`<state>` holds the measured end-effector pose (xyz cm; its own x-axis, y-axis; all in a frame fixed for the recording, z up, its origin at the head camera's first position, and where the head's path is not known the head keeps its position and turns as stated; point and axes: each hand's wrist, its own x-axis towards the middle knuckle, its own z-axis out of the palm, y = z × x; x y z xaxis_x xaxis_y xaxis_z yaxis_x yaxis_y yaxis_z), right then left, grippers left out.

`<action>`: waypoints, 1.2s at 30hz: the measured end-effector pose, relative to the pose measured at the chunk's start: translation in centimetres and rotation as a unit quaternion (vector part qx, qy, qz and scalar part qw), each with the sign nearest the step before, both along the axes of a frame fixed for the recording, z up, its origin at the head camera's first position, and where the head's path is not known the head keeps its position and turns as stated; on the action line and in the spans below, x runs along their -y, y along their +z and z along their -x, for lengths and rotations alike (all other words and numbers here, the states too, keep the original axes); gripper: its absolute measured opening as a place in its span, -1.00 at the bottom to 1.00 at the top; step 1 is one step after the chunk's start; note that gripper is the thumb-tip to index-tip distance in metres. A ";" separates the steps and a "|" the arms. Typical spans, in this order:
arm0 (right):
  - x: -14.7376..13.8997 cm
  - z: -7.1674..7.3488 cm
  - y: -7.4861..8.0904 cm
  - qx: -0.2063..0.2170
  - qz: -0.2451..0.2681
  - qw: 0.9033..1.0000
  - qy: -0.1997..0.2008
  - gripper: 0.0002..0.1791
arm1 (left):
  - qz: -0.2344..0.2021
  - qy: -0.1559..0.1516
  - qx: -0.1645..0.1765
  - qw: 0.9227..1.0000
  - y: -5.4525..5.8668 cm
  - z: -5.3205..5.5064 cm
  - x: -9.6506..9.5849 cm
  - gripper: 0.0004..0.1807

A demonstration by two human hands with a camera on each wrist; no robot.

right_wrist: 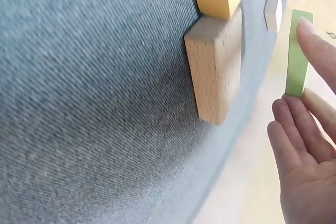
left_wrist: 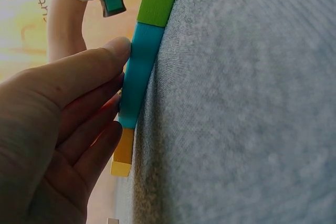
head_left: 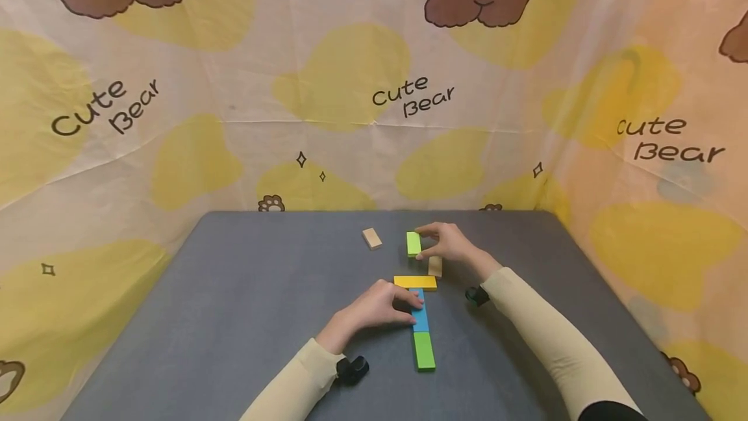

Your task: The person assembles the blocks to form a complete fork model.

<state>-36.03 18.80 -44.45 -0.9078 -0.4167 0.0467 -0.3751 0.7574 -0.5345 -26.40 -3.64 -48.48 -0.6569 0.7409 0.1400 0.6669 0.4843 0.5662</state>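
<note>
My right hand pinches a light green wooden block between thumb and fingertips. In the right wrist view this green block is held up off the table, on end between them. The left hand rests its thumb and fingertips on a blue block, its fingers fairly straight. Toward me, a green block lies end to end with the blue one. Beyond the blue block, a yellow block lies crosswise. A plain wood block adjoins the yellow one, partly below the right hand in the head view.
Another plain wood block lies apart, farther back and to the left. The blocks lie on a grey cloth-covered table. A printed curtain rises behind the table and along its sides. Each wrist wears a small black device.
</note>
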 end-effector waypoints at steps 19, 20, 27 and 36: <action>0.3 -2.2 -0.4 0.004 0.005 1.000 0.016 -0.28 | 0.005 0.001 0.001 1.000 0.3 -0.3 -0.1 -0.69; 0.2 -2.2 -0.4 0.002 0.005 1.000 0.020 -0.28 | 0.004 0.001 0.001 1.000 0.3 -0.3 -0.1 -0.69; 0.3 -2.7 -0.3 -0.003 -0.001 1.000 0.027 -0.27 | 0.000 -0.001 -0.002 1.000 0.3 -0.1 -0.1 -0.69; 0.3 -2.8 -0.9 0.005 -0.003 1.000 0.021 -0.27 | 0.002 -0.001 -0.001 1.000 0.2 -0.1 -0.1 -0.69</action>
<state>-33.18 18.50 -45.32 -0.8901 -0.4545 0.0350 -0.4011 0.7444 -0.5339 -26.27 -3.54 -48.24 -0.6548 0.7431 0.1379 0.6689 0.4849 0.5634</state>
